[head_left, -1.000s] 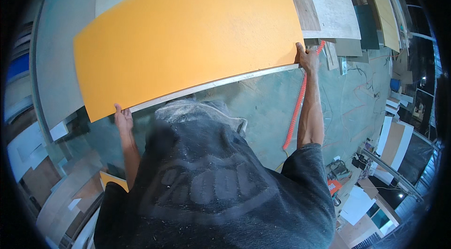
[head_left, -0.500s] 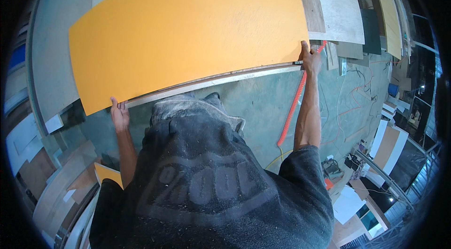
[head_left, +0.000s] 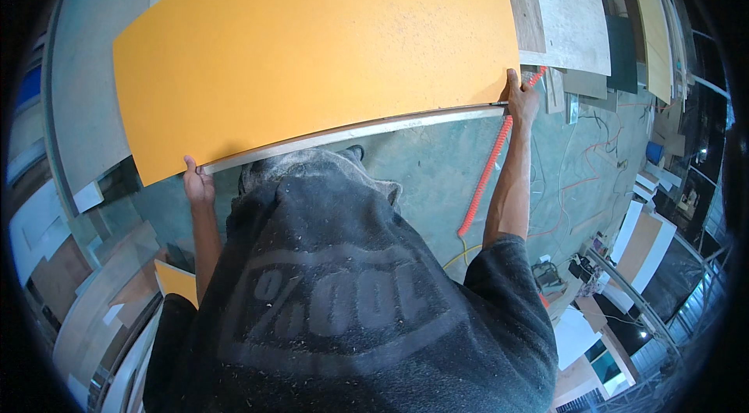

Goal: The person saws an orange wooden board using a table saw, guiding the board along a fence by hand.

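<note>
My left hand and right hand grip the orange panel by its near edge; uneven pushing could slew it crooked.

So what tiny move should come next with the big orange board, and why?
I'd probably nudge the orange board gently, both ends together: the left grip holds its near edge toward the left end, and the right grip holds by the near right corner, so moving just one end might twist it.
</note>
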